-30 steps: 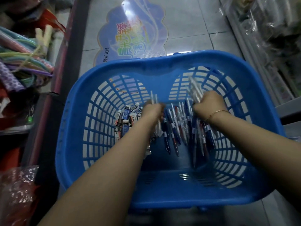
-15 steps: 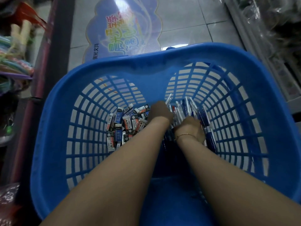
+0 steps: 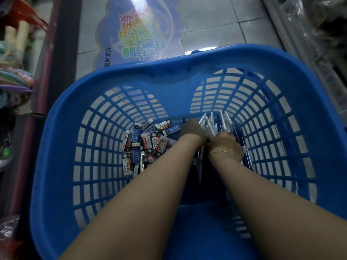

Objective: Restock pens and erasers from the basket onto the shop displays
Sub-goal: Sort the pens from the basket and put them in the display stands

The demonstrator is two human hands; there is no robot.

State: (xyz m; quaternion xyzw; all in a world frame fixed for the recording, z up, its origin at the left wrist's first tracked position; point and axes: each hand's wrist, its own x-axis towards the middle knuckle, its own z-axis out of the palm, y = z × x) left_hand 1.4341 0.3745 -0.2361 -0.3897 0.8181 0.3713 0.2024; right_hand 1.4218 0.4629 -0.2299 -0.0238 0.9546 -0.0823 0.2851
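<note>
1. Head view looks down into a blue plastic basket [image 3: 97, 87] with slotted walls, standing on a tiled floor [image 3: 206, 19].
2. Both forearms reach down to the basket's bottom, toward its far side.
3. A heap of boxed erasers [image 3: 148, 145] in white, blue and red wrappers lies on the bottom toward the left wall, just beside the left wrist.
4. A bundle of pens [image 3: 223, 124] with clear and blue barrels lies toward the right wall, tips pointing at the far wall.
5. The left hand [image 3: 191, 132] is knuckles-up, fingers curled down at the near end of the pens; whether it actually grips any cannot be told, since the fingertips are hidden.
6. The right hand [image 3: 227, 145] is closed around several pens, which stick out beyond its fingers; a thin gold bracelet [image 3: 221, 152] circles its wrist.
7. The two hands touch or nearly touch above the pens.
8. A cloud-shaped blue floor sticker [image 3: 139, 32] with colourful lettering lies beyond the basket's far rim.
9. Coloured hoops [image 3: 13, 79] hang at the left edge; wrapped goods on a shelf [image 3: 309, 34] fill the right edge.
</note>
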